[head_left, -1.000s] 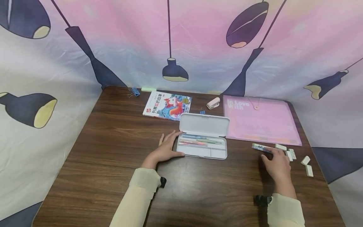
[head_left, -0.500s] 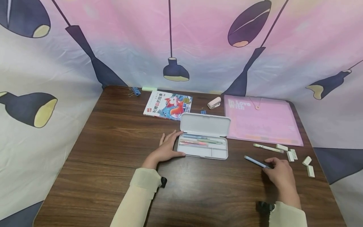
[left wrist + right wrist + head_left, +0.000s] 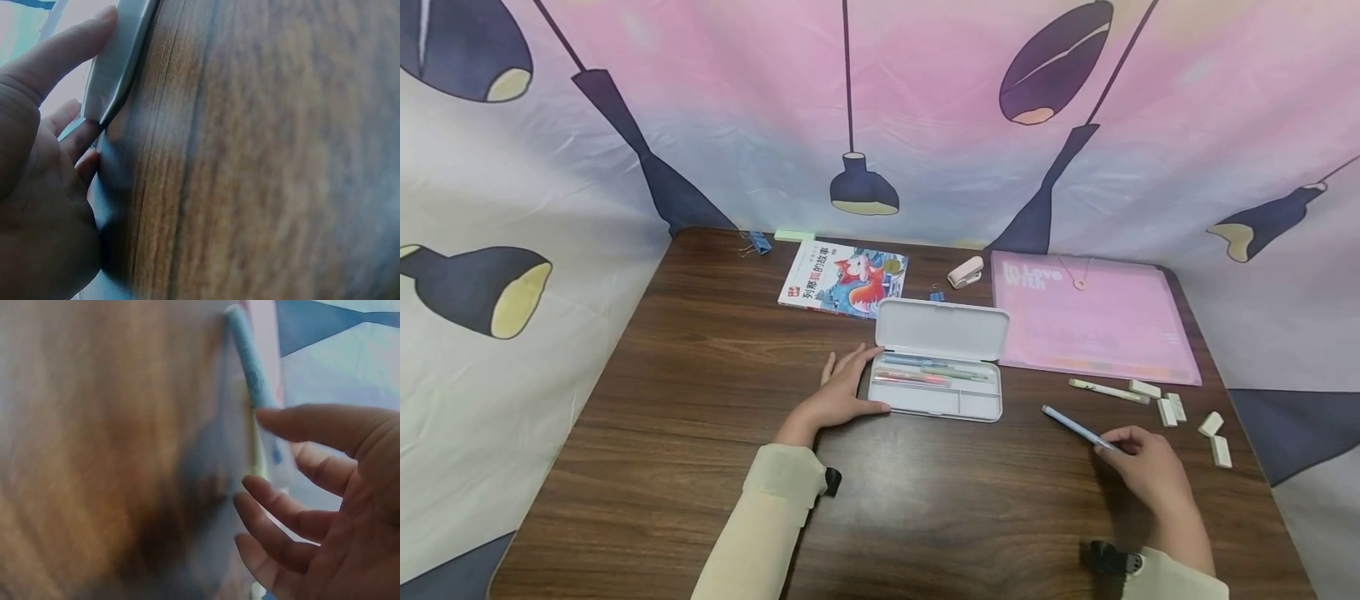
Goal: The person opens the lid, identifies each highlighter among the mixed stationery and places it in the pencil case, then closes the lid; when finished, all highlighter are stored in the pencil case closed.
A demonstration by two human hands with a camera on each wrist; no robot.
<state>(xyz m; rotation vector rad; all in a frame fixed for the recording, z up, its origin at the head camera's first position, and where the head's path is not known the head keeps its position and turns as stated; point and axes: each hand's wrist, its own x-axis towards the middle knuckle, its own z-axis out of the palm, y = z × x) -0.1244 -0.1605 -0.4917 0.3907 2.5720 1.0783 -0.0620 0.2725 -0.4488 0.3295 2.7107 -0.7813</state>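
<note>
An opened white pencil case [image 3: 936, 400] stands mid-table, its lid [image 3: 942, 327] tipped back and several pens [image 3: 913, 379] inside. My left hand [image 3: 837, 400] holds its left end, thumb at the front edge and a fingertip at the rear corner. In the left wrist view, the thumb [image 3: 69, 50] lies on the case's side. Between the thumb and index finger of my right hand [image 3: 1150, 467] is a light blue pen [image 3: 1075, 426], pinched near one end and pointing up and left. The other right fingers [image 3: 281, 531] are loosely bent. Behind lies a pale green pen [image 3: 1108, 391].
Several white erasers [image 3: 1167, 412] lie at the right. A pink document folder [image 3: 1093, 317], pale pink stapler [image 3: 966, 272], fox storybook [image 3: 846, 279] and blue binder clips [image 3: 759, 242] occupy the back of the wooden table [image 3: 685, 467], before a printed cloth.
My right hand has picked the blue pen from beside the pale green one and drawn it toward the front. The left hand has stayed on the pencil case.
</note>
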